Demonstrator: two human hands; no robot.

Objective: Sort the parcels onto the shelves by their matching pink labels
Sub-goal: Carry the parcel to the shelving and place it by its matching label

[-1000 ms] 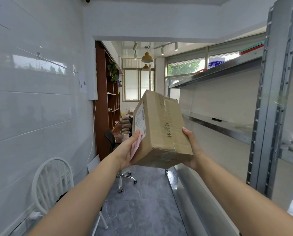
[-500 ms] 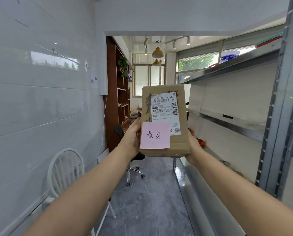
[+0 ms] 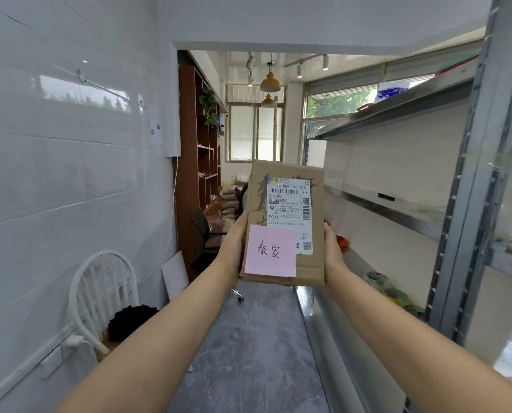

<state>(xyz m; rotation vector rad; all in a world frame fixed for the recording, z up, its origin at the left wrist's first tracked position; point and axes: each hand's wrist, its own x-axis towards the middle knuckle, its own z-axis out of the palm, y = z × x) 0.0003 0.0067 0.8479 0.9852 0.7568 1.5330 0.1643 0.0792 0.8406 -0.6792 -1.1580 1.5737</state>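
Note:
I hold a brown cardboard parcel (image 3: 311, 266) upright in front of me at arm's length. Its face carries a white shipping label (image 3: 289, 205) and, lower left, a pink label (image 3: 270, 251) with handwritten characters. My left hand (image 3: 234, 244) grips the parcel's left edge and my right hand (image 3: 332, 248) grips its right edge. Metal shelves (image 3: 397, 204) run along the right, with a grey upright post (image 3: 469, 219) close by. No pink labels on the shelves are visible from here.
A white tiled wall runs along the left, with a white chair (image 3: 103, 293) holding a dark bundle (image 3: 131, 321). A brown bookcase (image 3: 201, 168) and an office chair (image 3: 204, 236) stand farther back. Small objects lie on the lower shelf (image 3: 383, 286). Grey floor stretches ahead.
The parcel has been turned from showing its side to facing me, so the pink label and shipping label now show. Both hands stay on it, and the view has shifted slightly.

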